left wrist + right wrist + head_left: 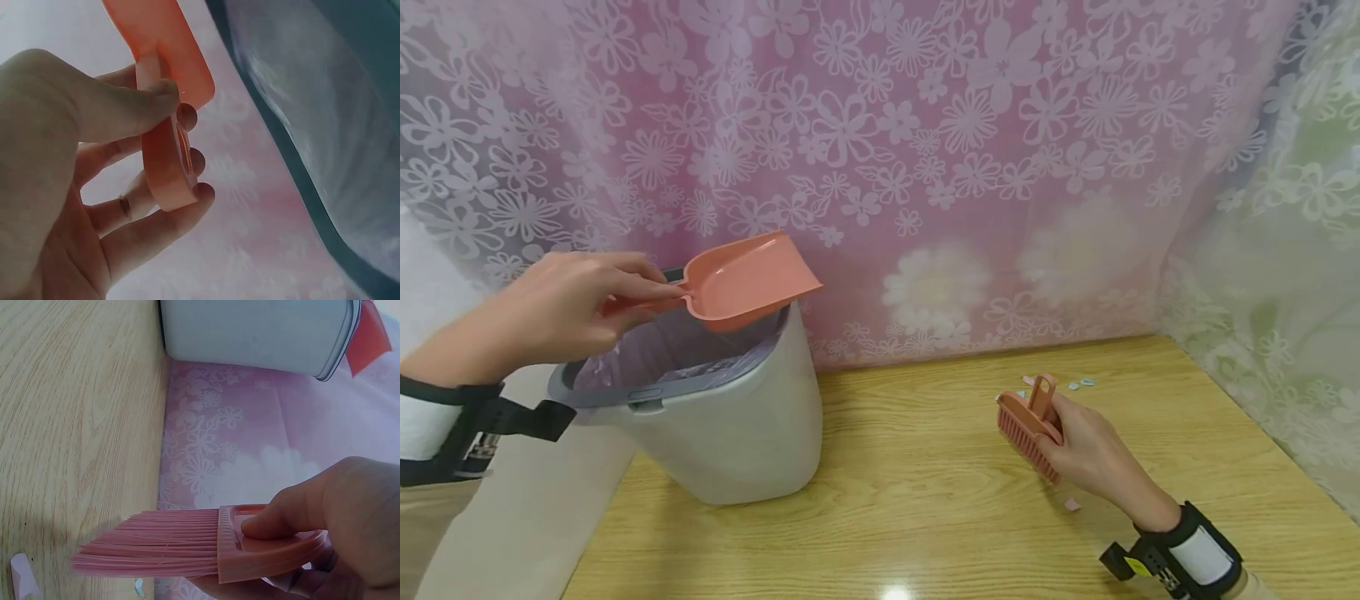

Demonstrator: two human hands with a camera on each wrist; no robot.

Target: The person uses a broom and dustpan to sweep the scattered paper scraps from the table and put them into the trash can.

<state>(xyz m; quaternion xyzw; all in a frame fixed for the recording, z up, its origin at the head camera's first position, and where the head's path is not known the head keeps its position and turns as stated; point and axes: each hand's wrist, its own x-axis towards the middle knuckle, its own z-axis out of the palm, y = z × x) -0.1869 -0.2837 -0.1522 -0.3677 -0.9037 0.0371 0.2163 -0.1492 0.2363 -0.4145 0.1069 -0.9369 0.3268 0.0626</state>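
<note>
Dustpan: above the far right part of the bin's mouth at left, its lip pointing right; the dustpan [752, 279] shows its inner face upward, and its height over the rim is hard to judge.
Left hand: the left hand [576, 304] grips the handle between thumb and fingers, likely so the pan can be tipped from the wrist.
Bin: the bin [752, 433] stands at the bench's left, probably to sit within the left arm's reach and leave the right side free for sweeping.
Liner: the liner [658, 346] lines the bin, presumably to keep its walls clean.
Brush: on the right of the bench [887, 475], the brush [1028, 429] has its bristles turned toward the near left; whether they touch the wood I cannot tell.
Right hand: the right hand [1093, 450] is closed around the brush, thumb pressed on its back, which should steady the head.
Scraps: a pink scrap [1072, 504] lies on the brush's near side, and more small pieces [1081, 383] lie loosely scattered beyond it.
</note>
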